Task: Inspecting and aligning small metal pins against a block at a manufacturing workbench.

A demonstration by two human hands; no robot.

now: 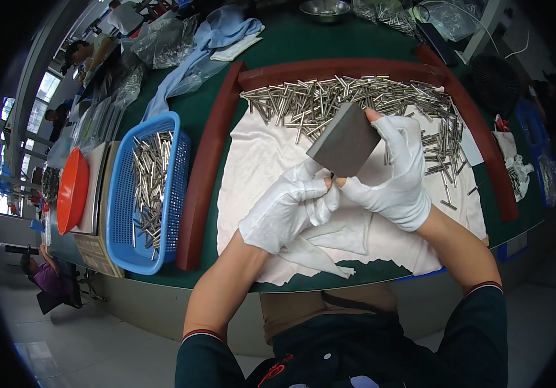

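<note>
Both my hands wear white gloves with some fingertips cut off. My right hand (397,171) grips a flat grey rectangular block (344,140), held tilted above the white cloth (258,161). My left hand (291,205) is closed just below the block's lower corner, fingertips pinched against those of my right hand; what it pinches is too small to see. A heap of short shiny metal rods (329,97) lies on the cloth behind the block.
A dark red raised rim (203,168) frames the cloth on the green table (304,39). A blue mesh basket (168,194) with several rods stands left, beside an orange bowl (72,191). Plastic bags, a blue cloth and a steel bowl lie at the back.
</note>
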